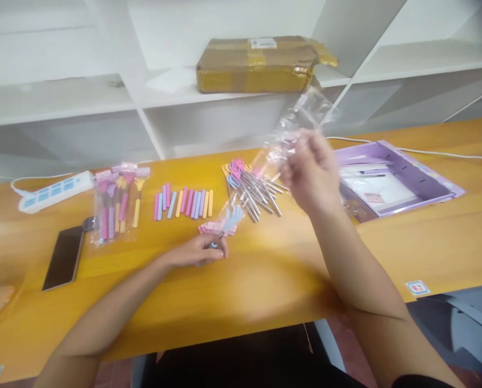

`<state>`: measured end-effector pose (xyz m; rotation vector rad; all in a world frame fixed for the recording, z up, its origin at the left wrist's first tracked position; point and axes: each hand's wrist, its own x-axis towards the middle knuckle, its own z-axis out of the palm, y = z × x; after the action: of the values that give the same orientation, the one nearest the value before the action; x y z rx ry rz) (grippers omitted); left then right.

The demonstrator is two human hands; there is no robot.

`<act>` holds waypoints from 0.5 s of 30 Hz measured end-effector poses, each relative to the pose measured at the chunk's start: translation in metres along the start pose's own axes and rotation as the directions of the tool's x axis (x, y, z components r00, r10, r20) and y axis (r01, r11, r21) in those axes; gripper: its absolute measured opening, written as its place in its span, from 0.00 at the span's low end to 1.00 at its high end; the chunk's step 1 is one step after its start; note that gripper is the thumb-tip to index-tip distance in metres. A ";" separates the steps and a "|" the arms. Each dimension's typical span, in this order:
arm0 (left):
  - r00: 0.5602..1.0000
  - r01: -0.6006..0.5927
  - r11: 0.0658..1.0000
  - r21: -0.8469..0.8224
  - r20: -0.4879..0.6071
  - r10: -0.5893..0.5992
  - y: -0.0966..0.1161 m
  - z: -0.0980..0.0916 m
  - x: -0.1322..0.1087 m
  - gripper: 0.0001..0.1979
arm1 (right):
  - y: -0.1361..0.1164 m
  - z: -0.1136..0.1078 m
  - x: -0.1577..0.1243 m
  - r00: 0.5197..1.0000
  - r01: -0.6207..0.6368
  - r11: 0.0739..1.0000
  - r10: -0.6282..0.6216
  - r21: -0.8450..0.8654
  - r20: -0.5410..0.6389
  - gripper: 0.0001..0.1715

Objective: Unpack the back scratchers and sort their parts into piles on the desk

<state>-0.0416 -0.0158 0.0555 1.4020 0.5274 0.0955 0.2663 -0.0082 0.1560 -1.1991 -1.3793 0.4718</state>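
Two bare hands are busy over a shiny yellow-brown wooden table. The left hand is curled around a light-blue scratcher with a little hand-shaped head, low and close to some small pink-and-white paper cards. The right hand is up high, its fingers pinched on a crinkly clear plastic bag. Just behind the blue head is a messy pile of thin silver metal rods with coloured hand-shaped tips, and a row of short pink, blue, purple and yellow sticks lies left of it.

I think it helps to pinch the bag softly, because thin plastic can rip. The blue head's tiny fingers could snag, so holding it by the handle seems best.

The left hand hides most of that handle. The right hand is blurry and covers part of the bag, so I can't tell if the bag is open. The rods cross too much to count. Both arms are cut off at the bottom.
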 end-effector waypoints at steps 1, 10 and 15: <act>1.000 0.006 1.000 -0.028 -0.007 -0.006 -0.001 0.001 0.000 0.17 | 0.000 0.002 -0.001 0.978 -0.013 1.000 0.012 0.003 0.208 0.26; 0.999 0.004 0.992 -0.122 -0.044 -0.009 -0.009 -0.001 0.007 0.19 | 0.041 -0.065 0.047 0.984 -0.168 0.981 0.161 -0.093 -0.080 0.04; 0.994 -0.097 0.994 -0.047 -0.046 0.095 -0.004 -0.001 0.006 0.30 | 0.108 -0.126 0.065 0.922 -0.357 0.622 0.354 -0.697 -0.156 0.07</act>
<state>-0.0375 -0.0131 0.0497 1.3792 0.4903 0.2160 0.4345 0.0434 0.1257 -2.1547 -1.3568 0.1815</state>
